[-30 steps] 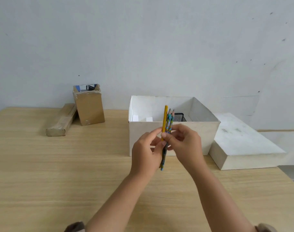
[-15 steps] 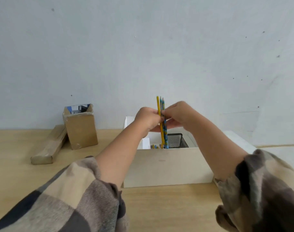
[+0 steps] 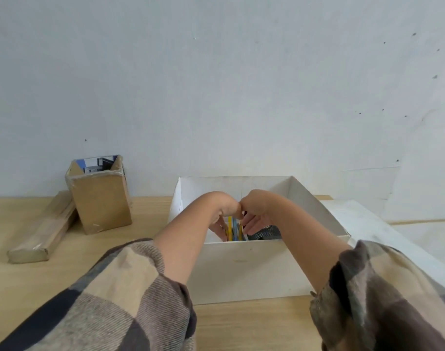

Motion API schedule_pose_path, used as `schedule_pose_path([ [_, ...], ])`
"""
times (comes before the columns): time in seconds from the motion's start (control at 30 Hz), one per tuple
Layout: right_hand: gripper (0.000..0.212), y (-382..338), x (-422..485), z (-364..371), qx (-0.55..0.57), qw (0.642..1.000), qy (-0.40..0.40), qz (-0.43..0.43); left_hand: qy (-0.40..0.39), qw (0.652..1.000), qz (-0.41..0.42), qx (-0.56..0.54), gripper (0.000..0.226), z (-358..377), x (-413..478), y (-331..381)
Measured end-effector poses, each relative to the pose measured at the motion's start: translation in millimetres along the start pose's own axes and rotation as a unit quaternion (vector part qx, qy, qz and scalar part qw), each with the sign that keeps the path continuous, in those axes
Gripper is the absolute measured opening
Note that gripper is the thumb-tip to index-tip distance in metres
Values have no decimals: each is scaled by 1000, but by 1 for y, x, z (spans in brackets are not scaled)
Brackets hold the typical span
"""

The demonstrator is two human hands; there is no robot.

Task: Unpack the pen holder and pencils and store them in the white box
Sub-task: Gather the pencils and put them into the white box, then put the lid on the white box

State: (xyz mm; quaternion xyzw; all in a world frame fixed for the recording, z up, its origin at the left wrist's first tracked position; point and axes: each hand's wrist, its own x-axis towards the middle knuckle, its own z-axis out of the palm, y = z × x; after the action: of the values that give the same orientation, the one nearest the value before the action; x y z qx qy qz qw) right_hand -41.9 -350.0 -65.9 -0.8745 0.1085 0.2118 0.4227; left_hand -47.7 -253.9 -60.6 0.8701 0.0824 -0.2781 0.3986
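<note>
**Head view: pencils going down into the white box, task near its end**

Head view shows the scene from left to right as follows. At the far left of the bench (image 3: 26,287), a long flat brown package (image 3: 42,230) lies against the side of a brown carton (image 3: 101,196). The carton stands upright and its top is open; I cannot tell whether anything is inside it. Both look like the emptied wrappings, so I judge that the unpacking step is done.

In the middle stands the white box (image 3: 241,272), open at the top. Both forearms reach over its near wall. The left hand (image 3: 222,211) and the right hand (image 3: 257,211) are inside the box, with their knuckles touching each other. Between them the pencils (image 3: 233,230), yellow and blue, stand almost upright, and their lower ends are hidden behind the near wall. The grip of each hand seems closed on this bundle from its own side, with the fingers pointing down, but the exact contact of the fingertips is hard to see. Just beside the right hand, a dark mesh pen holder (image 3: 265,233) is in the box already.

At the right, a white lid (image 3: 368,224) lies on the bench, touching the box.

So the pen holder is stored, and the pencils are inside the box but not yet released. What is left, in my judgement, is to let them go, perhaps in the holder, and to take out the hands. Whether the lid must be put on, the task does not say.
</note>
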Motion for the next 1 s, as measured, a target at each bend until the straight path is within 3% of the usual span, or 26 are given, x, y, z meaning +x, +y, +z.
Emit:
schedule_pose_path([
  [0.13,29,2,-3,-4,-3,999,44,-32,42,997,39,58,56,3,-8,4],
  [0.2,12,2,-12,-12,8,997,65,-51,79,992,90,39,52,6,-16,9],
  [0.3,9,7,-38,-32,68,986,102,-111,126,973,190,-26,59,17,-32,23],
  [0.47,16,44,-86,-77,186,940,213,-193,208,900,368,-109,61,75,-74,45],
  [0.57,14,78,-103,-104,201,915,296,-187,231,838,484,-102,59,133,-98,39],
  [0.63,12,107,-106,-117,194,906,337,-163,224,817,524,-89,59,170,-102,29],
  [0.73,12,157,-103,-133,120,895,419,-91,195,837,505,-74,57,219,-97,9],
  [0.87,51,218,-109,-139,-17,871,482,94,225,887,386,-116,59,263,-78,-10],
  [0.93,70,246,-110,-137,35,870,473,136,209,922,293,-143,64,270,-74,-9],
  [1.0,82,270,-104,-133,146,873,442,147,161,938,252,-176,68,274,-74,-5],
])
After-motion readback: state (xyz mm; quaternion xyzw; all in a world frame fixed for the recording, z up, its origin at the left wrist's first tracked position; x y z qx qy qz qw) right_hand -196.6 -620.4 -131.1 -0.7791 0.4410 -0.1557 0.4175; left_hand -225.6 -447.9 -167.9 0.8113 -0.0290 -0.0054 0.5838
